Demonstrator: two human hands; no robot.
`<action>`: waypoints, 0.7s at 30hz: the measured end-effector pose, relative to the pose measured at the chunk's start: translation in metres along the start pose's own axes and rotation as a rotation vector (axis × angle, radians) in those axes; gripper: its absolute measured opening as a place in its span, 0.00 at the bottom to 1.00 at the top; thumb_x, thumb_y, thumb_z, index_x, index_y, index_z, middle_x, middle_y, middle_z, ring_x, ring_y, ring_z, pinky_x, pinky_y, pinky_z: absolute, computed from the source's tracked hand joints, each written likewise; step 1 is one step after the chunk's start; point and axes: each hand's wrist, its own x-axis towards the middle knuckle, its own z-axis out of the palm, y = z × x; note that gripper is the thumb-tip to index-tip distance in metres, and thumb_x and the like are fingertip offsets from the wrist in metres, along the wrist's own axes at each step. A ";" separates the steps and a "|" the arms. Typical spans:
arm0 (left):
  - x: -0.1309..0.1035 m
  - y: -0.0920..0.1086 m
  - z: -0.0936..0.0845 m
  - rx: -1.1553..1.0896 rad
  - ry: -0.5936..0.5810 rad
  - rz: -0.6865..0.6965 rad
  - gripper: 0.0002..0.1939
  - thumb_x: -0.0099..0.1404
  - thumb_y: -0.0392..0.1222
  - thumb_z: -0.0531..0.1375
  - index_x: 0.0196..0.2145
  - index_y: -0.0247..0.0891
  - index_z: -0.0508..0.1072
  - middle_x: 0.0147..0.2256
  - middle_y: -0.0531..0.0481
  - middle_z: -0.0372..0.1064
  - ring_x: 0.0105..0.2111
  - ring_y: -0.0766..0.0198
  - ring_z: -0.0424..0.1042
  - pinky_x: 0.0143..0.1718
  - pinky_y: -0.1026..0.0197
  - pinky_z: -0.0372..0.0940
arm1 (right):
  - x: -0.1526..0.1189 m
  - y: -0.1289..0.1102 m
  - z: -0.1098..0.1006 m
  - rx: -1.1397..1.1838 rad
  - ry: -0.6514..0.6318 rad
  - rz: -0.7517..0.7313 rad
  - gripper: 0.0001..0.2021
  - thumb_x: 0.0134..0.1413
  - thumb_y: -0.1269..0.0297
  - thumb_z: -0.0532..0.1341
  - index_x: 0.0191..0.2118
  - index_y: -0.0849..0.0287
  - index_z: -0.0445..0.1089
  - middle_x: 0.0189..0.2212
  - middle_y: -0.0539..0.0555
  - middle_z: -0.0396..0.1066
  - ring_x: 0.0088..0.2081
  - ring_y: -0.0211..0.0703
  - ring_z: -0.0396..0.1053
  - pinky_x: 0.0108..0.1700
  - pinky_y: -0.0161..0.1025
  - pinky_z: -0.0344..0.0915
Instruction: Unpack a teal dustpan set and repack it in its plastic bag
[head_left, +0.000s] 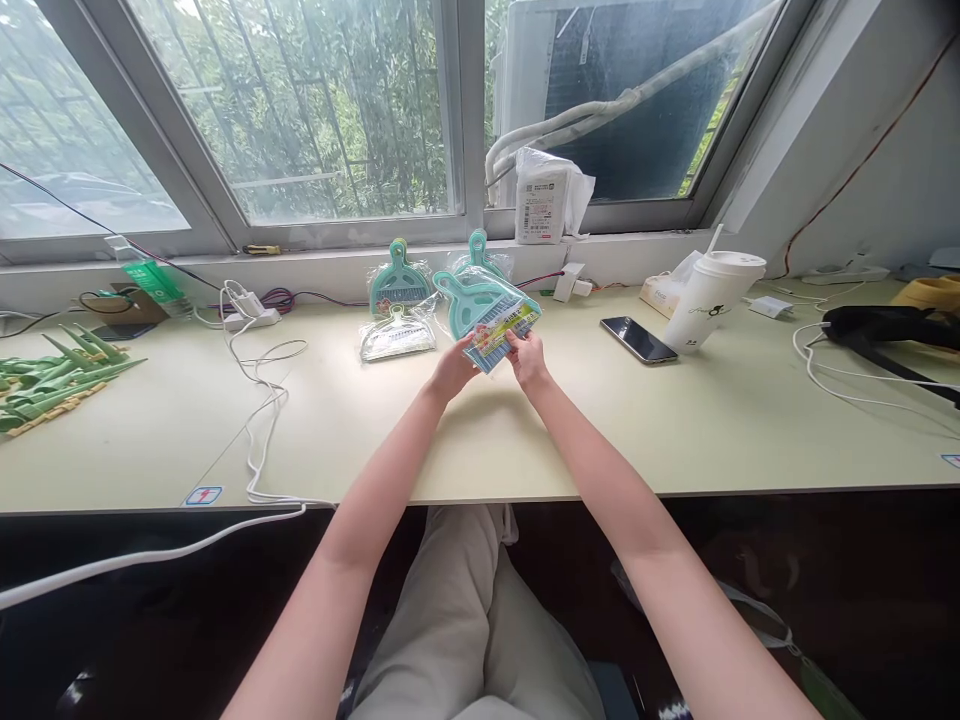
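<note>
- Both forearms run fwd over the desk (525,450) edge, converging twd the middle; left hand (452,370) and right hand (529,358) meet on one packaged dustpan set (487,315).
- Left hand: palm turned inward, fingers curled and pinching the pkg's near-left corner; thumb on top, other fingers under and hidden.
- Right hand: fingers pressed together, pinching the near-right edge of the pkg; fingertips partly covered by the wrapper, so exact grip unclear.
- Pkg is held just above the desk, tilted; long axis runs from the fingers up and away to the left, teal handle end pointing away from the person, label-card end at the fingertips.
- Just beyond the fingers, left: second dustpan pack (397,335) lying flat, and a third teal dustpan (400,280) leaning at the sill. Another teal handle (478,247) shows behind the held pkg.
- Right of the right fingers, apart: phone (638,339) face up, then a white lidded cup (711,298) w/ straw.
- Left of the left fingers: white cable (259,400) looping across the desk and off the front edge; far left a pile of green clips (52,380).
- Beyond fingers on the sill: white bag (546,195).
</note>
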 end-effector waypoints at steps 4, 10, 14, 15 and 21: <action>0.004 0.005 -0.007 -0.074 0.164 0.189 0.21 0.63 0.46 0.62 0.53 0.41 0.70 0.44 0.48 0.76 0.48 0.57 0.75 0.50 0.57 0.67 | -0.005 0.002 0.004 -0.032 -0.007 0.035 0.08 0.52 0.74 0.65 0.37 0.59 0.68 0.37 0.52 0.77 0.40 0.41 0.75 0.48 0.43 0.75; 0.007 0.002 -0.006 -0.034 0.210 0.149 0.17 0.59 0.38 0.64 0.47 0.33 0.74 0.40 0.45 0.77 0.46 0.56 0.75 0.52 0.57 0.65 | -0.007 0.009 0.006 -0.053 -0.015 0.006 0.09 0.51 0.72 0.66 0.38 0.58 0.68 0.39 0.52 0.76 0.41 0.41 0.75 0.48 0.44 0.74; 0.002 -0.003 0.000 0.081 0.041 0.073 0.21 0.56 0.36 0.68 0.48 0.36 0.75 0.47 0.44 0.76 0.51 0.54 0.73 0.55 0.53 0.64 | -0.007 0.004 0.005 -0.012 0.018 -0.031 0.09 0.51 0.72 0.64 0.39 0.58 0.67 0.40 0.52 0.76 0.43 0.41 0.75 0.47 0.42 0.75; 0.000 -0.004 0.000 0.113 -0.012 0.037 0.22 0.56 0.36 0.68 0.49 0.38 0.75 0.50 0.44 0.74 0.52 0.53 0.72 0.56 0.51 0.64 | -0.007 0.003 0.005 -0.002 0.020 -0.039 0.09 0.51 0.72 0.64 0.39 0.58 0.67 0.40 0.53 0.76 0.43 0.41 0.75 0.46 0.41 0.75; -0.002 -0.003 -0.002 0.105 -0.111 -0.018 0.21 0.60 0.43 0.66 0.51 0.41 0.74 0.54 0.44 0.72 0.56 0.51 0.69 0.55 0.49 0.65 | -0.012 -0.001 0.010 0.020 -0.003 -0.045 0.09 0.51 0.71 0.63 0.39 0.58 0.68 0.42 0.53 0.76 0.45 0.42 0.75 0.48 0.41 0.74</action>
